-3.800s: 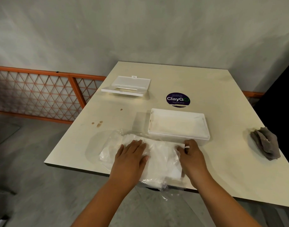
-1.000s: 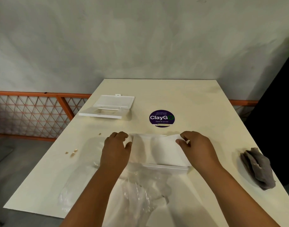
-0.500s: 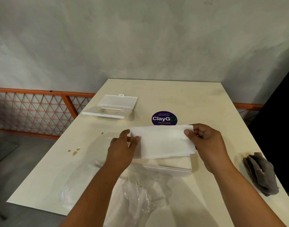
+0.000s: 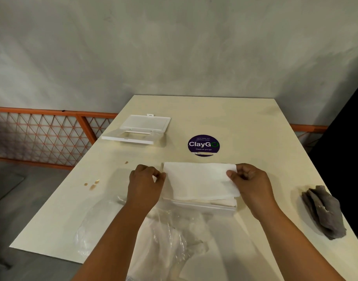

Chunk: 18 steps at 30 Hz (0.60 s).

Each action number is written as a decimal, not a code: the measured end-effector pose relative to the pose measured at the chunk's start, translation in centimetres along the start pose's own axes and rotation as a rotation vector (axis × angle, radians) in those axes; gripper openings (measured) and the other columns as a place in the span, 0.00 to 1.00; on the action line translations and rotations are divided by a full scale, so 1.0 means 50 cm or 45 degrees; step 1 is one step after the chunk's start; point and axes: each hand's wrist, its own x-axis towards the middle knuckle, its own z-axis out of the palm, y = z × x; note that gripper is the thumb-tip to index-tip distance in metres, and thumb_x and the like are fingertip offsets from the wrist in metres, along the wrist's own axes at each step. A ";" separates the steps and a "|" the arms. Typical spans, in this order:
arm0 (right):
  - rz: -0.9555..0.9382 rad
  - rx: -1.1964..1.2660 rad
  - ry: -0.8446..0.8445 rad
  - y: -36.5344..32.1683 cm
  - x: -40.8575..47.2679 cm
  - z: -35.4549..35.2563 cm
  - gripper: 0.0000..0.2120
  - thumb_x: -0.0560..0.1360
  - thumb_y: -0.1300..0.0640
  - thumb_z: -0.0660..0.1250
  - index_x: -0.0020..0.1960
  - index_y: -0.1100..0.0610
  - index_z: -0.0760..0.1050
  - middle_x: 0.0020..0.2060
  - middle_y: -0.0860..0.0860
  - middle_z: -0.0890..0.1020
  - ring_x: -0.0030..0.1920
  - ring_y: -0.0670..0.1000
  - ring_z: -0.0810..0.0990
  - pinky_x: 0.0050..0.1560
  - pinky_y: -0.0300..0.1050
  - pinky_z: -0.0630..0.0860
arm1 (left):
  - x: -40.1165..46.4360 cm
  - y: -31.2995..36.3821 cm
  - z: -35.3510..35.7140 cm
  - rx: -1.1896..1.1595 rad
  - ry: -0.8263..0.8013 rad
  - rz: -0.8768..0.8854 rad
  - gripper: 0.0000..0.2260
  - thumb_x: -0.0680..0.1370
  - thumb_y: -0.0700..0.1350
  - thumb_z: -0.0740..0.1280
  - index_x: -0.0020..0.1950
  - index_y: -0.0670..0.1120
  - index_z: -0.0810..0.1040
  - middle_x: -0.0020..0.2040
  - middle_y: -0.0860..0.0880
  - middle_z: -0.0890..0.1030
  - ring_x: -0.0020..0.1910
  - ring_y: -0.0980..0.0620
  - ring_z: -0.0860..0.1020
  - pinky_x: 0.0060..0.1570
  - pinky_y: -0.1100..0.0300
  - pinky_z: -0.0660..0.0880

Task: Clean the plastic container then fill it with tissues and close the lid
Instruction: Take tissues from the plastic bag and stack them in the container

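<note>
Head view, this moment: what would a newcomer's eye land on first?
The white tissue stack at the table's centre, pinched at its ends by the left hand and right hand over the plastic container. Next, the purple ClayGo sticker just beyond, and the open lid lying apart at far left. A crumpled grey cloth sits by the right edge.

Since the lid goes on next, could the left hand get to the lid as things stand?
Probably yes: bare table lies between the left hand and the lid, but the hand must first release the tissues.
</note>
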 end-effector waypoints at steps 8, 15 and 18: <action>-0.221 -0.502 0.044 -0.021 -0.012 -0.006 0.14 0.72 0.56 0.74 0.57 0.50 0.77 0.49 0.47 0.75 0.39 0.45 0.74 0.44 0.39 0.68 | -0.016 0.020 -0.001 0.288 0.180 0.115 0.06 0.75 0.49 0.68 0.42 0.47 0.80 0.48 0.50 0.74 0.49 0.49 0.70 0.39 0.57 0.72; -0.202 -0.858 -0.177 -0.026 -0.017 -0.023 0.05 0.73 0.52 0.72 0.48 0.49 0.79 0.40 0.44 0.71 0.44 0.49 0.74 0.42 0.40 0.67 | -0.017 0.018 0.002 0.390 0.216 0.180 0.05 0.73 0.47 0.71 0.41 0.46 0.80 0.45 0.49 0.75 0.45 0.48 0.72 0.35 0.54 0.74; -0.184 -0.945 -0.248 -0.031 -0.019 -0.021 0.07 0.72 0.48 0.72 0.48 0.46 0.78 0.40 0.43 0.69 0.49 0.49 0.73 0.43 0.40 0.65 | -0.021 0.022 0.002 0.393 0.252 0.229 0.05 0.71 0.44 0.73 0.43 0.46 0.80 0.46 0.48 0.76 0.45 0.47 0.73 0.35 0.57 0.71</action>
